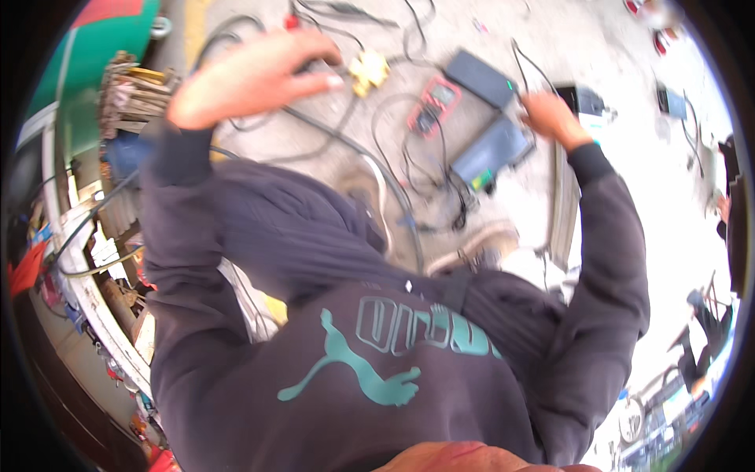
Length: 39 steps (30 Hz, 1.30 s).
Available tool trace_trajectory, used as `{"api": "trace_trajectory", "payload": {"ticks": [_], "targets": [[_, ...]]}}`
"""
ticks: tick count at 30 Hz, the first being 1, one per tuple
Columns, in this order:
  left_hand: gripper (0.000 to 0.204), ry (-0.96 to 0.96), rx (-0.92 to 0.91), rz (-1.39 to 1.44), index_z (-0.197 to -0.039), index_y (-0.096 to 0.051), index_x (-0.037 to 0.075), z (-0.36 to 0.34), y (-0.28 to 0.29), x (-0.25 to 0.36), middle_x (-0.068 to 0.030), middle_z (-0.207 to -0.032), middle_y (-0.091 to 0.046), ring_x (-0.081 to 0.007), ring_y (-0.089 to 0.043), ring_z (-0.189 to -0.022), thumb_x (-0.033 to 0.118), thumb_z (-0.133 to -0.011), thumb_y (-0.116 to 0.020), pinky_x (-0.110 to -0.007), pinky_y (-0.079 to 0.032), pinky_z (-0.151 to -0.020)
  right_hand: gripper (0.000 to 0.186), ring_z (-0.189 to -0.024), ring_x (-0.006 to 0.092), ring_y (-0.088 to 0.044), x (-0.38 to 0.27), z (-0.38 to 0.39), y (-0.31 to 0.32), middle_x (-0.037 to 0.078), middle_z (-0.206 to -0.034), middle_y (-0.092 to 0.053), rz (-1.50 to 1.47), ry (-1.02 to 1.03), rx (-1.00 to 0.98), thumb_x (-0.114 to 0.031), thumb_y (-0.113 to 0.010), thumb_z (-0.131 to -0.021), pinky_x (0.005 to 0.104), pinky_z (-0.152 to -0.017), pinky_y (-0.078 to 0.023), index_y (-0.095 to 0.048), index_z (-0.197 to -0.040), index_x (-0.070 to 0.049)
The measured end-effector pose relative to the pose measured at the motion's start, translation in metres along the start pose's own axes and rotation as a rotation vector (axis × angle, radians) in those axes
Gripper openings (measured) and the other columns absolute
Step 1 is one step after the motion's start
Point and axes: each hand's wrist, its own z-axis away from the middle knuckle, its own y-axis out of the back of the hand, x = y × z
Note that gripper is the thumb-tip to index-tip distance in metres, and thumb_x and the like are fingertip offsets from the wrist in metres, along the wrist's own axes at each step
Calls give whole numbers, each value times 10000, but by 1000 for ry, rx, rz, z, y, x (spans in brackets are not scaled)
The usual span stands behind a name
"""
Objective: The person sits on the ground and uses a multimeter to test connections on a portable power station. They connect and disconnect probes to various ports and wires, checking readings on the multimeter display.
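The site is a pale concrete floor in a cluttered work area, overexposed along the right side. Nearest are the wearer's shoes, a thick dark cable running between them. Past the right shoe lies a dark adapter box with a green patch at its near end; beside it, a red-edged multimeter; farther out, a second adapter box showing a green light. Hazard, as judged: the tangled leads could snag on a foot, dragging the multimeter or loosening a connection. The right hand is at the second box's right end, fingers curled; whether they grip anything cannot be determined. The left hand is raised, thumb and fingers wide apart, nothing visibly held, near the yellow multi-way socket and well apart from both boxes.
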Motion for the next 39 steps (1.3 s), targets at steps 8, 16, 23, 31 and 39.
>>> {"api": "trace_trajectory", "payload": {"ticks": [8, 16, 23, 31, 39], "targets": [[381, -219, -260, -54, -1064, -622, 15, -22, -47, 41, -168, -1070, -632, -376, -644, -1006, 361, -916, -678, -484, -540, -818, 418, -1077, 394, -666, -47, 4, -7, 209, -1103, -715, -296, 39, -175, -396, -667, -895, 484, -932, -534, -705, -1138, -57], [413, -307, -463, -93, -1112, -610, 11, -35, -89, 59, -181, -1095, -639, -399, -638, -1023, 383, -938, -651, -488, -532, -833, 339, -993, 393, -699, -50, -15, 13, 211, -1012, -731, -178, 62, -22, -332, -675, -863, 476, -870, -569, -722, -1027, -40], [420, -252, -346, -77, -1134, -604, 26, -42, -87, 44, -173, -1066, -647, -394, -644, -1019, 390, -933, -655, -499, -534, -817, 363, -1023, 392, -693, -56, -21, -5, 206, -1059, -728, -155, 65, -151, -359, -671, -875, 484, -891, -560, -727, -1073, -61], [384, -335, -311, -50, -1123, -599, 19, -34, -77, 54, -168, -1099, -633, -387, -639, -1019, 340, -927, -673, -477, -535, -829, 312, -1014, 377, -702, -44, -10, 17, 217, -1033, -728, -138, -37, -126, -296, -681, -871, 466, -852, -579, -733, -1019, -26], [363, -298, -307, -21, -1091, -609, 14, -29, -63, 70, -157, -1068, -644, -382, -644, -1010, 321, -914, -691, -461, -531, -828, 310, -1050, 382, -693, -75, -3, -3, 217, -1097, -721, -206, -11, -226, -249, -628, -882, 460, -879, -569, -735, -1058, -18]]}}
